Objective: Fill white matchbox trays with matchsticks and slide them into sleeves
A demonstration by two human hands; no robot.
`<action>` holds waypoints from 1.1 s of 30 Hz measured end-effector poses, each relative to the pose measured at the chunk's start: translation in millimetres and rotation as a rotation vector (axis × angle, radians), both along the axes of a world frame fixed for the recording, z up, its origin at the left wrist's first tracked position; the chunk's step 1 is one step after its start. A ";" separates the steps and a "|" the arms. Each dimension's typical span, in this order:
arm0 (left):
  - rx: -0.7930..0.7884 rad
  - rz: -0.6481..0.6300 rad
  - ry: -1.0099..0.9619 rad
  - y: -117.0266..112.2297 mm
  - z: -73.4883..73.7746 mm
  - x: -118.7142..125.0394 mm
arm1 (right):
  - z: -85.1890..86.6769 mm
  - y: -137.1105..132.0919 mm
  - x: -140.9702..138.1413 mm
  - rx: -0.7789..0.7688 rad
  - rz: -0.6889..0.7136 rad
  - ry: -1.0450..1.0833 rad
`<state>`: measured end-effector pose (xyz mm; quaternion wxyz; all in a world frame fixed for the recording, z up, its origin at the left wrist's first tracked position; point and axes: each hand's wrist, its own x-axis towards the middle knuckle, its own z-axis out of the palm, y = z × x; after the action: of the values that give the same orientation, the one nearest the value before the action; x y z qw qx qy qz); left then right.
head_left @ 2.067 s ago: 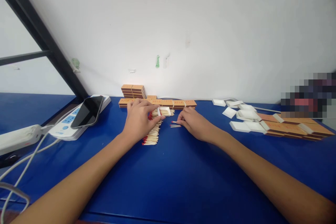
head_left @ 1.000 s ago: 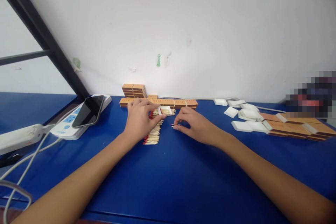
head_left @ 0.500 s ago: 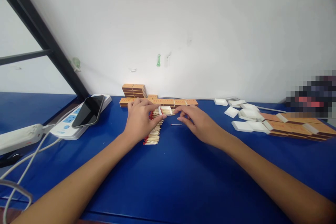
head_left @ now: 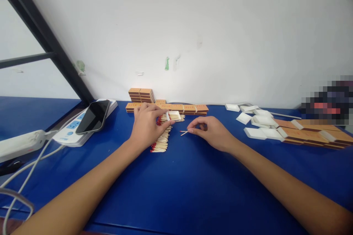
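Observation:
My left hand point(head_left: 146, 123) is closed, thumb and forefinger around the left end of a small white matchbox tray point(head_left: 177, 114). Matches lie in and around the tray, partly hidden by the fingers. Below it, a pile of red-headed matches point(head_left: 160, 145) spreads over the blue table. To the right, my right hand point(head_left: 212, 132) pinches matches point(head_left: 184, 132) between thumb and forefinger, just above or at the table surface. What look like two sticks cross at its fingertips, one with a red head.
Orange matchboxes point(head_left: 190, 108) stand in a row by the wall, with a stack of boxes point(head_left: 140, 94) behind. At right are loose white trays point(head_left: 261, 119) and more matchboxes point(head_left: 309, 134). A phone point(head_left: 93, 115) rests on a power strip point(head_left: 67, 137) at left, near white cables point(head_left: 35, 163).
My right hand has moved slightly down and closed at the single match that lay on the table, which now sits at its fingertips. My left hand has stayed in place.

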<state>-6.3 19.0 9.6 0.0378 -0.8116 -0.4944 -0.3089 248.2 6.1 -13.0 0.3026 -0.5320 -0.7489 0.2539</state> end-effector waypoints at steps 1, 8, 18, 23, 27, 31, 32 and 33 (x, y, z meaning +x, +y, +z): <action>-0.001 0.000 0.001 -0.1 0.1 0.0 | -1.2 -0.5 0.2 0.015 -0.003 -0.036; 0.018 -0.007 -0.009 -0.1 0.0 0.6 | -7.8 -4.2 -3.9 0.139 0.041 -0.134; 0.004 -0.008 -0.006 1.7 -1.0 -1.2 | -1.6 -3.7 5.6 0.167 0.184 -0.218; -0.001 -0.063 -0.021 -1.2 -3.7 2.4 | 9.5 -2.3 1.3 0.222 0.064 -0.049; -0.006 -0.153 -0.055 -10.9 -3.0 11.7 | 12.5 -4.3 -13.7 0.359 0.041 0.024; 0.001 -0.152 -0.091 -13.1 -0.2 13.6 | 12.7 -3.7 -13.6 0.439 0.031 0.027; 0.003 -0.132 -0.097 -11.3 0.3 11.9 | 12.0 -1.7 -10.6 0.443 0.007 0.041; 0.004 -0.106 -0.102 -8.8 0.8 9.6 | 10.7 1.0 -7.2 0.442 -0.016 0.048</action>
<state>3.2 10.2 10.4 -0.0024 -0.8198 -0.4512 -0.3525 241.0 7.1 -2.3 0.4314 -0.4525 -0.7748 0.0937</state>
